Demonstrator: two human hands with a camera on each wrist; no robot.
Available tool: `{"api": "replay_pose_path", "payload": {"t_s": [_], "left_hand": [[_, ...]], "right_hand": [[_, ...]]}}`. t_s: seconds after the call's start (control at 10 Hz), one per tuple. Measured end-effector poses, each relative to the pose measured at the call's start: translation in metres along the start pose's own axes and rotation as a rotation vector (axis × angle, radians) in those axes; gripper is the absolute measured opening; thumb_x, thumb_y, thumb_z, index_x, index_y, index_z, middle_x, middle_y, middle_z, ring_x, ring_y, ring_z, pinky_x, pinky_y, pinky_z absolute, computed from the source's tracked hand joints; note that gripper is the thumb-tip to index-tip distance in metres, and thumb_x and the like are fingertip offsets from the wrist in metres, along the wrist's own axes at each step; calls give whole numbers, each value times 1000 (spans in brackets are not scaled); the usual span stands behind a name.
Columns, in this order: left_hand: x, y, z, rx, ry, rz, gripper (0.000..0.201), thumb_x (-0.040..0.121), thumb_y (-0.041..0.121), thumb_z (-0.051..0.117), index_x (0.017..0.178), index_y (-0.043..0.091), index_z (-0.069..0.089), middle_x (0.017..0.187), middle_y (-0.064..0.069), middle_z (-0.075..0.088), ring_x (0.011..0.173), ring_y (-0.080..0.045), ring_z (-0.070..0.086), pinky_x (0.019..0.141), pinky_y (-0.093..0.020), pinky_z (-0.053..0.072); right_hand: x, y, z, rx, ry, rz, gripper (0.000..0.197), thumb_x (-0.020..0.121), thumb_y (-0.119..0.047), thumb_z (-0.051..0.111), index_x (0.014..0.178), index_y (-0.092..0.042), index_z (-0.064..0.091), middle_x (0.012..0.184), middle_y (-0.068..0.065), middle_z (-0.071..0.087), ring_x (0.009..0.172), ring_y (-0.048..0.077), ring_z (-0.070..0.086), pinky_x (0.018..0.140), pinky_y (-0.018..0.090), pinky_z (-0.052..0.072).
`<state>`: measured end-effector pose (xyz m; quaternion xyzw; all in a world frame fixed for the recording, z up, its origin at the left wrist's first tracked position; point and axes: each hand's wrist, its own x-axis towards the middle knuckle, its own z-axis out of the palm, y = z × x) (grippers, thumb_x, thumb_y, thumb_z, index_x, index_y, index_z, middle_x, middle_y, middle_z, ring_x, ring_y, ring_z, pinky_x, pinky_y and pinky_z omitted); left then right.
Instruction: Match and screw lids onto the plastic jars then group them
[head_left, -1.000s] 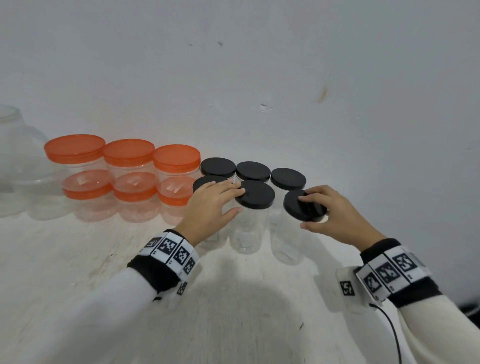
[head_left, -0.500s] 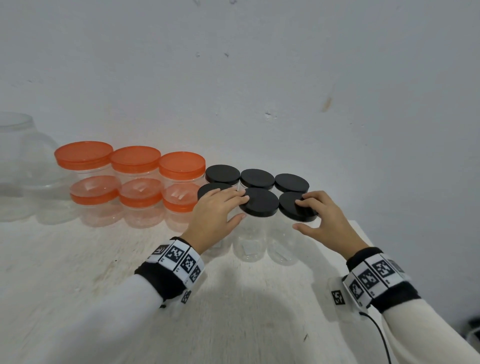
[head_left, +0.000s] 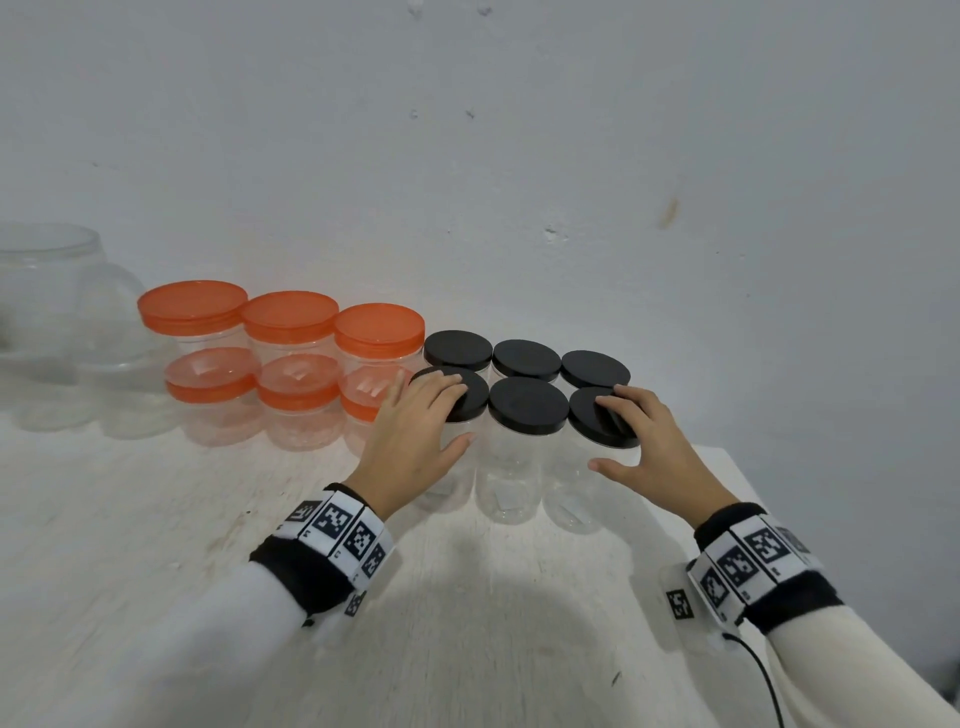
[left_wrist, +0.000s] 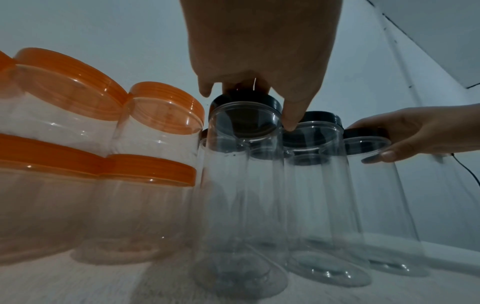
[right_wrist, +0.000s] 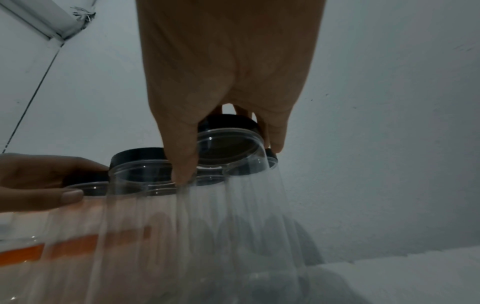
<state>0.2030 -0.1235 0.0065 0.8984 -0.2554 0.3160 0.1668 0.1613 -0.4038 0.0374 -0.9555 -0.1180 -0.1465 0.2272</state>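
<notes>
Six tall clear jars with black lids stand in two touching rows of three near the table's right edge (head_left: 727, 457), close to the wall (head_left: 571, 156). The left hand (head_left: 415, 441) covers much of the front-left black lid (head_left: 467, 405), fingers laid over its top and thumb against the jar's side below; from the left wrist view the fingertips (left_wrist: 288, 123) curl over the rim, so it holds the lid loosely. The right hand (head_left: 649, 447) holds the front-right black lid (head_left: 592, 421) the same way, fingers on top, thumb on the clear wall below. The front-middle jar (head_left: 524, 452) stands untouched between them. The lower jar bodies blur in both wrist views, and their bases are hard to make out. To the left, touching the black-lidded group, orange-lidded jars (head_left: 291, 322) sit stacked in two tiers. A large clear container (head_left: 57, 322) at far left is cut off by the frame. Bare table lies in front, toward the person.
</notes>
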Motion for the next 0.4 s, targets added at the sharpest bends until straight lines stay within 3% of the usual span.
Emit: {"api": "replay_pose_path", "payload": {"t_s": [0.1, 0.2, 0.3, 0.4], "left_hand": [[-3, 2, -2, 14, -28, 8, 53, 83, 41, 50, 123, 7, 56, 127, -7, 58, 123, -26, 50, 107, -47, 27], [-5, 5, -7, 6, -90, -13, 57, 85, 38, 58, 133, 7, 49, 139, -7, 49, 134, -25, 39, 111, -45, 13], [-6, 5, -19, 4, -74, -10, 68, 85, 51, 37, 138, 9, 42, 145, -4, 41, 138, -21, 32, 111, -43, 6], [-17, 5, -41, -81, -20, -5, 64, 86, 49, 36, 139, 12, 41, 145, -1, 41, 137, -16, 30, 113, -42, 10]], "right_hand": [[-1, -2, -1, -22, -12, 0, 69, 78, -26, 75, 138, -18, 41, 147, 2, 27, 133, 18, 25, 102, 22, 25], [-1, -6, -4, -114, -17, 1, 76, 74, -30, 78, 139, -15, 41, 148, 9, 28, 137, 27, 23, 112, 37, 23], [-2, -20, -8, -212, 64, -52, 81, 70, -36, 80, 138, -14, 43, 149, 14, 28, 139, 35, 22, 110, 58, 21], [-12, -51, -4, -140, 199, -216, 72, 74, -39, 75, 136, -16, 46, 145, 6, 39, 136, 27, 31, 111, 52, 22]]}}
